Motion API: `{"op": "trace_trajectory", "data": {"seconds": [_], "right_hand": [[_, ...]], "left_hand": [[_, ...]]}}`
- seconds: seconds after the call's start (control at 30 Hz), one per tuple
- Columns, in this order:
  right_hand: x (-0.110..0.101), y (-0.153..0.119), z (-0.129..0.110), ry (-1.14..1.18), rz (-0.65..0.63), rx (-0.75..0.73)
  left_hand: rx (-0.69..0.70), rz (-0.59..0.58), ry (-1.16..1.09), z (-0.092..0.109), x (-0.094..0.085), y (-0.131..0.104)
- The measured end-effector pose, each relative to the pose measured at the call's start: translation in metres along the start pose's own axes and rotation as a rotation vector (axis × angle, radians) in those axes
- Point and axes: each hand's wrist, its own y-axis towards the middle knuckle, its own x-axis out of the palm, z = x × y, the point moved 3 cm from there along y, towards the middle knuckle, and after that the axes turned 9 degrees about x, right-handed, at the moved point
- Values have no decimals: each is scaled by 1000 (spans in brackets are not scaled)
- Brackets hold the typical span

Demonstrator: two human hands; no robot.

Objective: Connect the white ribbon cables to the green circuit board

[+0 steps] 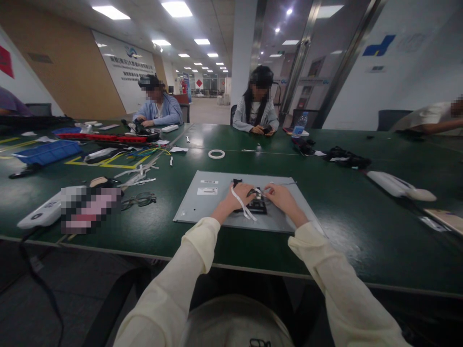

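Observation:
A grey metal panel point(191, 205) with white labels lies flat before me. On its middle rests a black board-like part point(259, 210) with small light pieces along its upper edge. My left hand point(238, 195) lies over the left side of that part, its fingers curled onto it and hiding much of it. From this hand hangs a white strip point(243, 206), its loose ends on the panel and the part. My right hand point(282, 196) meets the part's upper right edge, thumb and fingertips pinched together. What sits between those fingertips is too small to make out.
A white tape roll point(216, 154) lies beyond the panel. To the left are glasses point(139, 200), cut white strips point(139, 176), a blue tray point(48, 153) and a white handheld device point(50, 207). Another white device point(400, 185) lies right. Two people sit opposite.

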Motion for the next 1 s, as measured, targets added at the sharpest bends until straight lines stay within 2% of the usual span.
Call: {"op": "trace_trajectory", "data": {"seconds": [0.2, 0.3, 0.37, 0.43, 0.5, 0.57, 0.73, 0.9, 1.0], "right_hand": [[-3, -1, 2, -12, 107, -54], [-9, -5, -9, 65, 157, -105], [-14, -10, -21, 135, 155, -179], [-17, -17, -35, 193, 92, -284], [-17, -24, -47, 237, -30, -394], [-15, -32, -55, 266, -158, -472], [-13, -41, -62, 300, -306, -504], [-18, -48, -68, 248, -370, -509], [-20, -49, -71, 205, -390, -508]], "left_hand": [[2, 21, -8, -2, 3, 0], [-1, 57, -52, -8, 4, 2], [-3, 130, -106, -16, 1, 4], [-4, 234, -167, -26, -6, 4], [-14, 314, -218, -36, -14, 3], [-38, 337, -245, -45, -20, 0], [-104, 255, -258, -56, -26, -11], [41, 70, -248, -53, -20, -16], [93, -1, -269, -51, -18, -19]]}}
